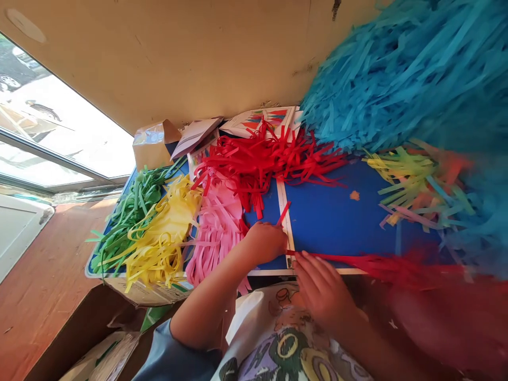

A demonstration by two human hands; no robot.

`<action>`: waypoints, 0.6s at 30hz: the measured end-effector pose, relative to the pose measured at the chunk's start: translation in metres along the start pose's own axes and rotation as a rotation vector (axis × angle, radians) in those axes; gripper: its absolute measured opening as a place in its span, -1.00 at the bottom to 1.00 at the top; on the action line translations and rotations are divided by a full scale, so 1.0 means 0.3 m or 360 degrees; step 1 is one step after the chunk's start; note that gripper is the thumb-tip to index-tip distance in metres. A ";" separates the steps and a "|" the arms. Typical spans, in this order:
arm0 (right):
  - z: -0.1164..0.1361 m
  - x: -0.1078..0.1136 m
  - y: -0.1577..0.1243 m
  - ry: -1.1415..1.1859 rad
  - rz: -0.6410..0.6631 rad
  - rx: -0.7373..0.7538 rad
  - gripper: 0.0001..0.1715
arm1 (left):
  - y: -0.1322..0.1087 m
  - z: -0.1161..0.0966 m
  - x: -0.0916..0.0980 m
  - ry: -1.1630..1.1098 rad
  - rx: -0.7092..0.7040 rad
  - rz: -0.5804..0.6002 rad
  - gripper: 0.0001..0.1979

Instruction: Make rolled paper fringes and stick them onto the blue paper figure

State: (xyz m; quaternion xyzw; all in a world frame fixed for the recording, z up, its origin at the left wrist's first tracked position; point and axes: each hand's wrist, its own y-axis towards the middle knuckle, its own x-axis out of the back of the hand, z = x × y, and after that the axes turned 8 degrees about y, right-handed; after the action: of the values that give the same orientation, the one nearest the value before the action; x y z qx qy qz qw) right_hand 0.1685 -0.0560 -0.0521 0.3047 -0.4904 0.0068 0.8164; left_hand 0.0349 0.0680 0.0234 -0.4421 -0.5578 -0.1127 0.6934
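My left hand [265, 242] pinches a short red paper strip [283, 213] above a blue board [333, 211] edged with white strips. My right hand [321, 288] grips a long, blurred bunch of red paper strips [381, 267] at the board's near edge. A heap of red paper strips [254, 164] lies beyond both hands. Left of it are piles of pink [216, 233], yellow [159, 233] and green [130, 222] strips. A large mass of blue paper strips [397, 79] fills the upper right, above a multicoloured pile [416, 185].
A cardboard box [154, 145] and printed papers [257, 121] stand at the board's far side, against a beige wall [178, 53]. A window [59, 116] is at the left, above a wooden floor [51, 275]. A printed garment [286, 344] lies below my hands.
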 end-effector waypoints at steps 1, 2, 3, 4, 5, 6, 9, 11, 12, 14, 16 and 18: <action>-0.022 0.021 0.004 -0.0019 -0.0007 -0.0056 -0.68 | -0.001 0.001 -0.002 0.0004 -0.0002 -0.0009 -0.83; -0.043 0.040 0.010 -0.0047 0.0005 -0.0130 -0.72 | -0.004 0.001 -0.006 0.0015 -0.0003 -0.0026 -0.83; -0.063 0.057 0.017 -0.0074 0.0031 -0.0206 -0.76 | -0.008 0.000 -0.010 0.0034 -0.0001 -0.0053 -0.83; -0.080 0.071 0.024 -0.0089 0.0067 -0.0265 -0.79 | -0.012 -0.001 -0.016 0.0058 0.0001 -0.0087 -0.83; -0.094 0.079 0.032 -0.0090 0.0106 -0.0304 -0.80 | -0.018 -0.004 -0.022 0.0086 0.0007 -0.0121 -0.82; -0.105 0.084 0.039 -0.0076 0.0148 -0.0320 -0.80 | -0.023 -0.008 -0.028 0.0115 0.0011 -0.0154 -0.82; -0.122 0.084 0.058 -0.0013 0.0261 -0.0321 -0.78 | -0.039 -0.035 -0.041 0.0195 0.0080 -0.0268 -0.82; -0.127 0.081 0.069 0.0004 0.0321 -0.0323 -0.79 | -0.044 -0.065 -0.046 0.0230 0.0129 -0.0388 -0.83; -0.129 0.080 0.074 0.0006 0.0346 -0.0327 -0.80 | -0.043 -0.081 -0.049 0.0232 0.0128 -0.0453 -0.83; -0.133 0.081 0.081 -0.0003 0.0387 -0.0337 -0.82 | -0.034 -0.114 -0.058 0.0203 0.0060 -0.0548 -0.83; -0.138 0.084 0.085 -0.0018 0.0416 -0.0342 -0.83 | -0.020 -0.139 -0.073 0.0159 -0.0027 -0.0588 -0.84; -0.141 0.088 0.086 -0.0021 0.0435 -0.0345 -0.83 | -0.005 -0.152 -0.090 0.0125 -0.0070 -0.0589 -0.87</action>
State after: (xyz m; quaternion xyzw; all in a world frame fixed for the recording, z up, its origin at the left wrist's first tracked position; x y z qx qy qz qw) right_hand 0.2080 -0.0214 -0.0324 0.1455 -0.5304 0.0628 0.8328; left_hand 0.0551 0.0244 0.0011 -0.3424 -0.5994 -0.2675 0.6722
